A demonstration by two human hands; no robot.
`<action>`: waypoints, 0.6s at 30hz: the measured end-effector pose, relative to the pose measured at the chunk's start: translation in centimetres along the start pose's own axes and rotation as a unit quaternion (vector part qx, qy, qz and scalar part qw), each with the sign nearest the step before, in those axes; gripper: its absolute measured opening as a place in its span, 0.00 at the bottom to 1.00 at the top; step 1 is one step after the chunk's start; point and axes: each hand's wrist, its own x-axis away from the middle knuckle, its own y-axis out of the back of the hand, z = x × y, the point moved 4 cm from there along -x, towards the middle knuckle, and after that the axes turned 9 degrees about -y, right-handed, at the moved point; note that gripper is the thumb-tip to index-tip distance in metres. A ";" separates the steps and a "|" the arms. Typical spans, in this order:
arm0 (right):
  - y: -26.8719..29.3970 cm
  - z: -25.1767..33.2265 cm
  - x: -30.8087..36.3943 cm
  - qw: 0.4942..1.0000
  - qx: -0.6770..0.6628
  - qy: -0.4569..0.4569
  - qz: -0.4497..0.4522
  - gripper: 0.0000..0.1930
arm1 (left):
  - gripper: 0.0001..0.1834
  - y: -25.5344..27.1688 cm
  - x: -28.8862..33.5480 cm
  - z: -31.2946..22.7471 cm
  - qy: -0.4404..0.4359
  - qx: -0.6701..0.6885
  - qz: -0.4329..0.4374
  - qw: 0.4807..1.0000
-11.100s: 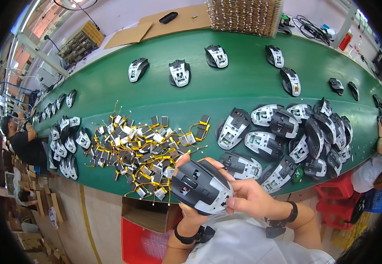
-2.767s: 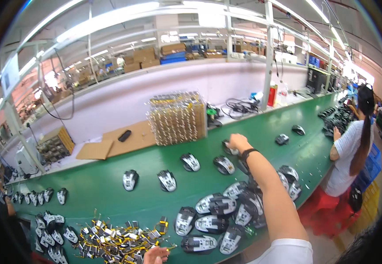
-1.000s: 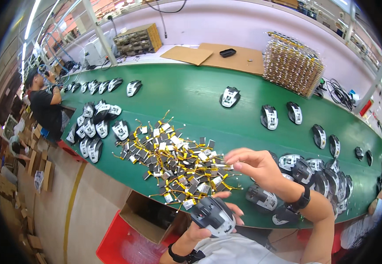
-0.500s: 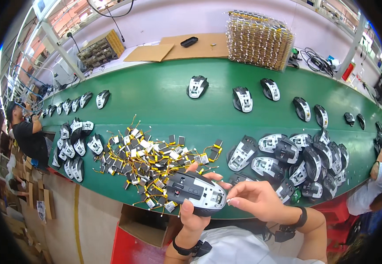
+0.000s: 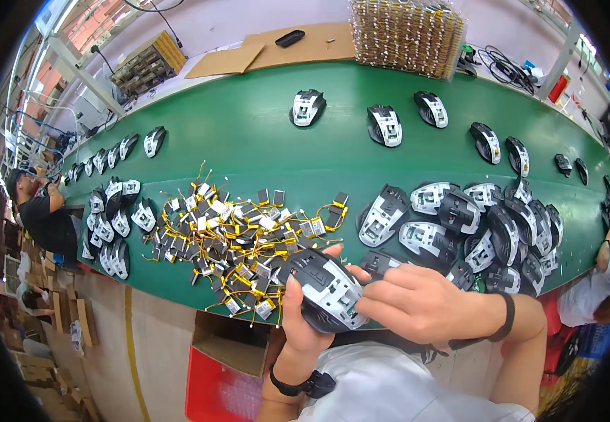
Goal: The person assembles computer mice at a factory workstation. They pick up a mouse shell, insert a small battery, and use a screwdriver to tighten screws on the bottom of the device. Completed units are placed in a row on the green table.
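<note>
My left hand [image 5: 300, 318] is wrapped around a black-and-white computer mouse [image 5: 327, 287], which is tilted with its white, cut-out face up. Over the mouse's right-hand end, my right hand [image 5: 424, 301] has its fingers pinched together at the opening in the white face. Whatever sits between those fingertips is hidden. Left of the held mouse spreads a loose pile of small battery packs [image 5: 266, 223] with yellow tape and thin wires. Several more mice [image 5: 505, 235] are heaped to the right, and one mouse [image 5: 379, 263] lies partly behind my right hand.
Spaced-out mice [image 5: 385, 125] stand along the far half of the green table [image 5: 227, 112]. Another cluster of mice [image 5: 113, 224] is at the left. A stack of battery trays [image 5: 407, 39] stands at the back. Two people work nearby, one left [image 5: 41, 211], one right [image 5: 589, 292].
My right hand has moved onto the mouse, its fingertips now at the opening; the small white piece seen in them before is hidden. The mouse has turned slightly clockwise. The whole view has shifted.
</note>
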 end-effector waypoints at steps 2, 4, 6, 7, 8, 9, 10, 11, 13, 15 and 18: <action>-0.2 0.1 -0.1 0.999 0.018 0.028 0.004 0.10 | 0.44 0.2 0.3 0.5 0.009 0.055 0.005 0.998; -0.1 0.3 -0.3 0.998 0.039 0.043 0.020 0.09 | 0.44 0.1 0.5 0.6 0.009 0.081 -0.019 0.997; -0.2 0.3 -0.3 0.998 0.044 0.049 0.024 0.09 | 0.43 0.4 0.6 0.8 0.012 0.083 -0.023 0.996; -0.3 0.4 -0.4 0.997 0.048 0.052 0.026 0.09 | 0.43 0.3 0.6 0.8 0.015 0.081 -0.030 0.996; -0.4 0.5 -0.4 0.996 0.067 0.055 0.032 0.09 | 0.42 0.3 0.6 0.9 0.019 0.078 -0.037 0.996; -0.3 0.7 -0.4 0.994 0.084 0.059 0.038 0.09 | 0.41 0.4 0.6 1.0 0.023 0.078 -0.044 0.996; -0.3 0.9 -0.5 0.992 0.101 0.063 0.044 0.09 | 0.41 0.4 0.6 1.1 0.027 0.078 -0.051 0.995; -0.2 0.9 -0.5 0.992 0.099 0.060 0.052 0.09 | 0.40 0.4 0.5 1.2 0.031 0.078 -0.058 0.995; -0.2 0.9 -0.6 0.992 0.093 0.054 0.067 0.09 | 0.39 0.5 0.5 1.4 0.029 0.073 -0.072 0.994; -0.6 0.4 -0.4 0.997 0.033 0.013 0.073 0.09 | 0.39 0.4 0.5 1.5 0.031 0.068 -0.081 0.994; -1.4 0.1 0.4 0.998 -0.027 -0.051 0.027 0.10 | 0.38 0.3 0.3 1.4 0.009 0.098 -0.065 0.993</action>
